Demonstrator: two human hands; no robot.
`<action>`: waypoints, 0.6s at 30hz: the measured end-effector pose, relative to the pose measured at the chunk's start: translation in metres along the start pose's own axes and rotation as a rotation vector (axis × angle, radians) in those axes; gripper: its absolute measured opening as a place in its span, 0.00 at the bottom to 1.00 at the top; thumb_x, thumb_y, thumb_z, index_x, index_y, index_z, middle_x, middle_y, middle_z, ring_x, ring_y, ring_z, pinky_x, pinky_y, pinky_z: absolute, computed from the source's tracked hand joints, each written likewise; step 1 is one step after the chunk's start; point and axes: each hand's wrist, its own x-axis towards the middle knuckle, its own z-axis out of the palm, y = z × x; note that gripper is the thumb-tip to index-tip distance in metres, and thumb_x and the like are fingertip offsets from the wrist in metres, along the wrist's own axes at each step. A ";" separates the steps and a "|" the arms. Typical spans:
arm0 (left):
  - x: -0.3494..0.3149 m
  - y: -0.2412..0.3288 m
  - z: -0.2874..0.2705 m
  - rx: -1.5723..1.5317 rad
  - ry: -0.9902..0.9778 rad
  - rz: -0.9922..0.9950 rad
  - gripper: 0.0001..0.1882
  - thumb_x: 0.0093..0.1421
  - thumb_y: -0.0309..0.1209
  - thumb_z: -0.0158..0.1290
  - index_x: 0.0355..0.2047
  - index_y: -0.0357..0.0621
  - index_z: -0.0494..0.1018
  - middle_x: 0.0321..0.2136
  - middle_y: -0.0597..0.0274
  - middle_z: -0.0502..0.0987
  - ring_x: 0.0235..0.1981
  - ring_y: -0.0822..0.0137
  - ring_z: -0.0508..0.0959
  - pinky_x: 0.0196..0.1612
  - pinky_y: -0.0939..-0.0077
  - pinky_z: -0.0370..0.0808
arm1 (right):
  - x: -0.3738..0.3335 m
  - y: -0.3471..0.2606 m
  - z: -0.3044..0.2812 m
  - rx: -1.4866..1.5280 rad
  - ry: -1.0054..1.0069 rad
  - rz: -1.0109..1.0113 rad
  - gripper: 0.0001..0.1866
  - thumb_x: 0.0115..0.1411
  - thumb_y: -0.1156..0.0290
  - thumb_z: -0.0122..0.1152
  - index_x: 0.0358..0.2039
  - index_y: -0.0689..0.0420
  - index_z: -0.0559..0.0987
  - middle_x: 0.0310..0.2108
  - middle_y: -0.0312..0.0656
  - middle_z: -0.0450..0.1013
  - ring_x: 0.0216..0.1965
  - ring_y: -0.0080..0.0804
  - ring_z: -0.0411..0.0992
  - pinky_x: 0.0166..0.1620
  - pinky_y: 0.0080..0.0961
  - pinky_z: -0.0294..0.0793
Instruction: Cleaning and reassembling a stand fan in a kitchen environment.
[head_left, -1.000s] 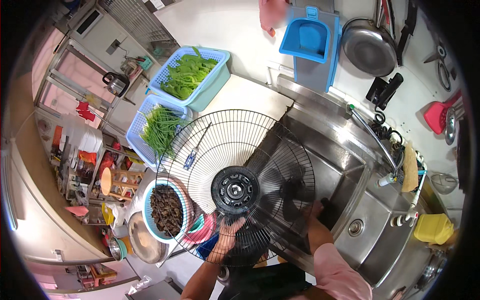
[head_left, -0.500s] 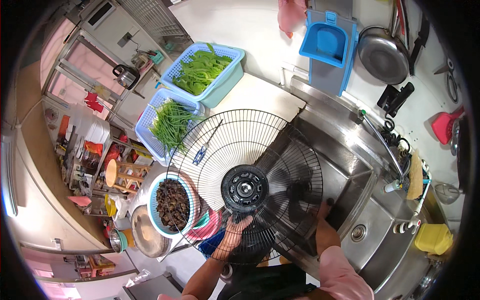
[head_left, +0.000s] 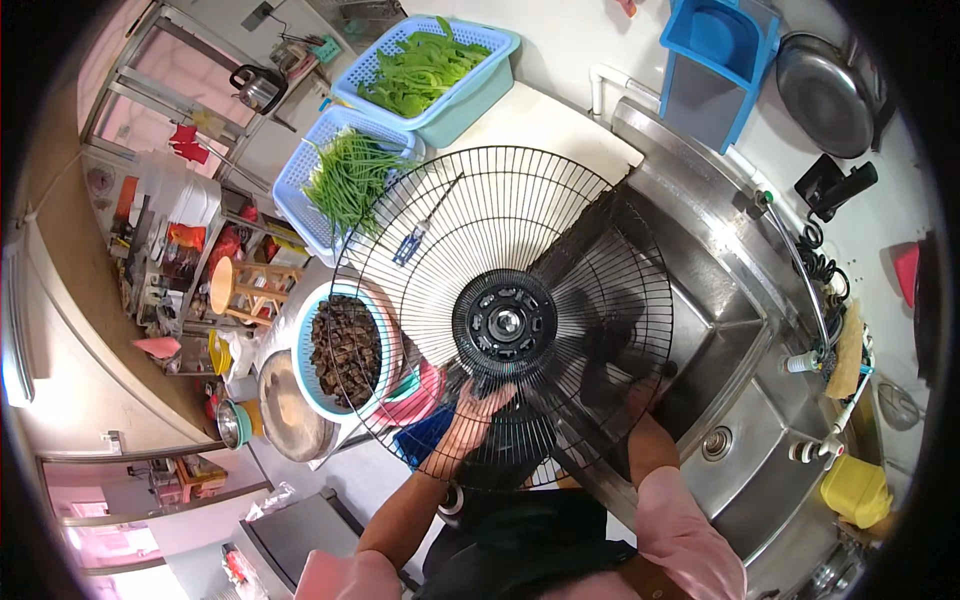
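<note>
A large round black wire fan guard (head_left: 506,321), with a ribbed hub at its middle, spans the space between the white worktop and the steel sink. My left hand (head_left: 474,418) is beneath its near part, fingers at the wires just below the hub. The wires partly cover that hand. At the guard's lower right, my right hand (head_left: 642,402) grips near the rim, its fingers mostly hidden. Through the wires a screwdriver (head_left: 410,245) with a blue and clear handle shows on the worktop (head_left: 560,125).
Left of the guard stand a basket of leafy greens (head_left: 490,38), a basket of green onions (head_left: 290,200) and a bowl of dark brown pieces (head_left: 303,370). A round chopping board (head_left: 290,405) lies nearer me. The double sink (head_left: 745,400) is at the right, with a yellow container (head_left: 855,490).
The view has shifted, so the surroundings sit higher in the picture. The fan guard looks slightly larger, and both hands stay at it.
</note>
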 end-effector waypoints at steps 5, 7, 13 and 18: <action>0.017 -0.053 0.029 -0.778 0.242 0.497 0.24 0.61 0.25 0.41 0.58 0.60 0.63 0.56 0.71 0.69 0.59 0.71 0.66 0.66 0.50 0.41 | -0.003 0.003 -0.004 0.059 0.039 -0.019 0.27 0.61 0.52 0.49 0.56 0.56 0.64 0.56 0.46 0.61 0.56 0.43 0.63 0.53 0.42 0.68; 0.017 -0.062 0.028 -0.840 0.157 0.486 0.23 0.62 0.25 0.43 0.58 0.57 0.63 0.55 0.71 0.70 0.58 0.69 0.67 0.67 0.53 0.43 | -0.002 -0.002 0.000 0.090 0.052 -0.034 0.27 0.61 0.53 0.50 0.55 0.56 0.64 0.56 0.46 0.62 0.56 0.41 0.62 0.52 0.41 0.69; 0.014 -0.028 0.022 -0.667 0.329 0.172 0.20 0.62 0.23 0.44 0.55 0.50 0.68 0.52 0.60 0.73 0.54 0.62 0.72 0.65 0.58 0.55 | 0.034 0.025 0.049 0.122 0.188 -0.112 0.26 0.57 0.59 0.58 0.54 0.56 0.65 0.56 0.47 0.61 0.57 0.41 0.61 0.49 0.40 0.70; 0.013 -0.045 0.019 0.239 0.371 0.369 0.18 0.63 0.22 0.43 0.52 0.47 0.70 0.51 0.57 0.73 0.55 0.62 0.71 0.61 0.65 0.64 | 0.042 0.020 0.052 0.186 0.223 0.068 0.33 0.46 0.54 0.69 0.48 0.58 0.69 0.44 0.48 0.72 0.47 0.47 0.71 0.48 0.40 0.70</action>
